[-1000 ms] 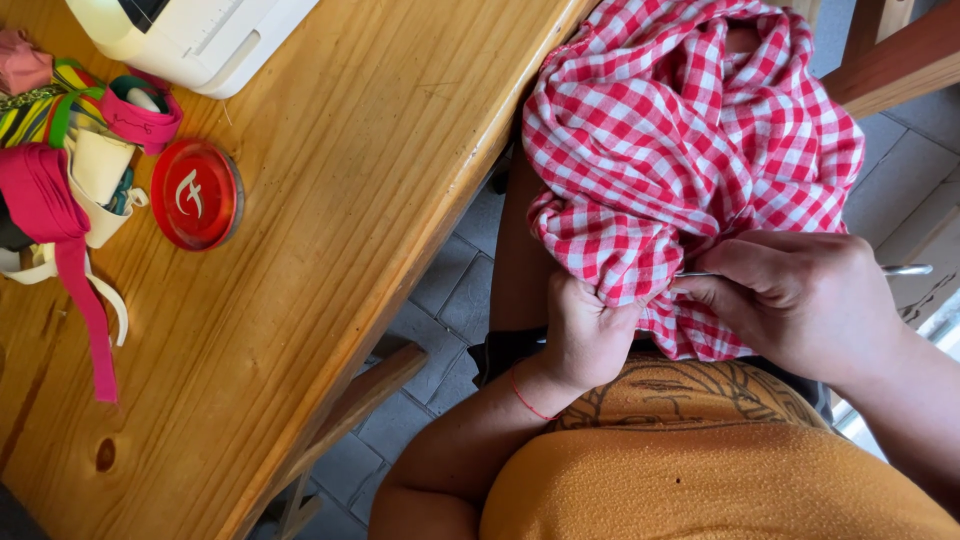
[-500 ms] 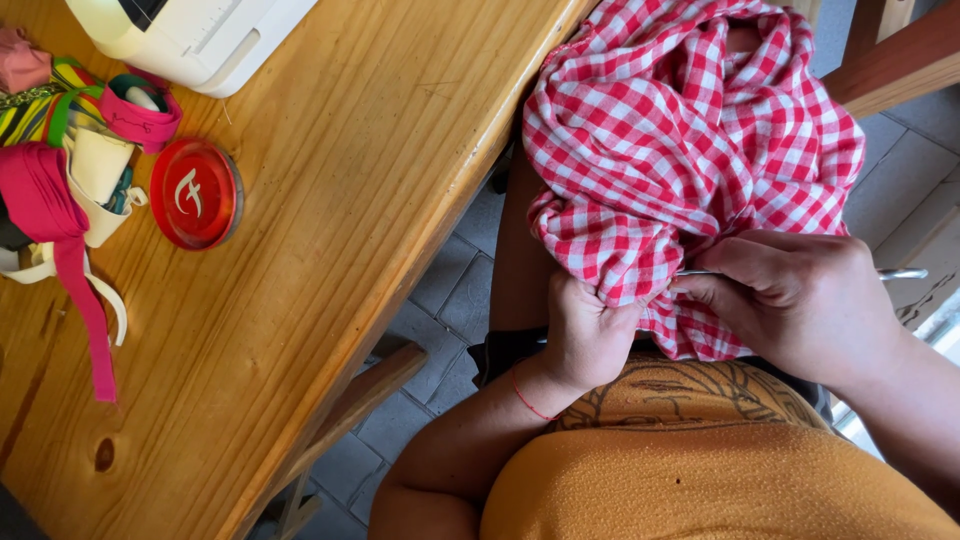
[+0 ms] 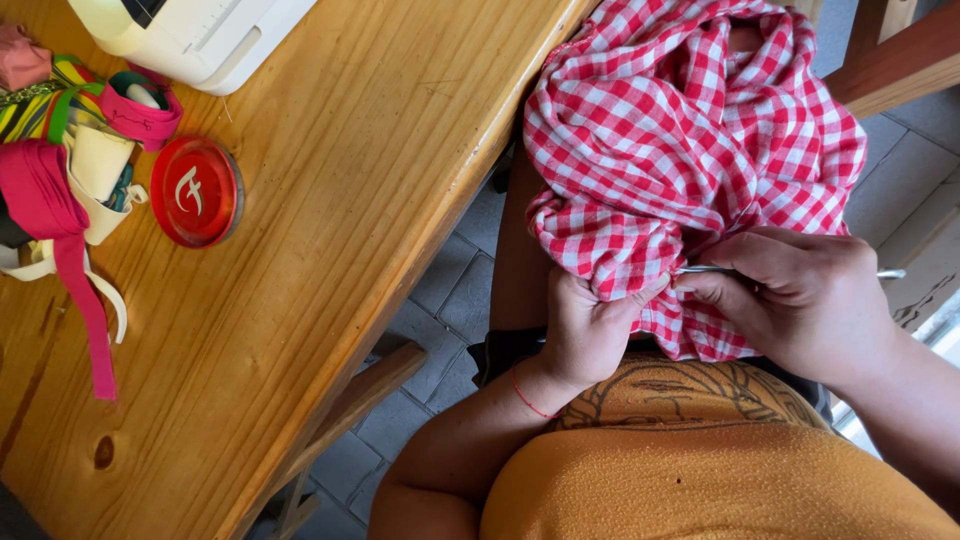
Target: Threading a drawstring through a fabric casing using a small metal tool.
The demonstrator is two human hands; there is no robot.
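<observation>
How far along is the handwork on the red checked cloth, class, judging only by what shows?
Done: the red checked cloth is bunched on the lap, off the wooden table. In hand: the left hand pinches a gathered edge while the right hand holds a thin metal tool at it. Left: unclear; no finished seam shows, and the ribbons lie untouched.

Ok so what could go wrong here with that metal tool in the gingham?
The thin metal tool in the right hand points toward the left hand pinching the red checked fabric; a slip could prick those fingers. The tip might also snag or tear the cloth. The fabric bunched on the lap could slide off toward the tiled floor.
</observation>
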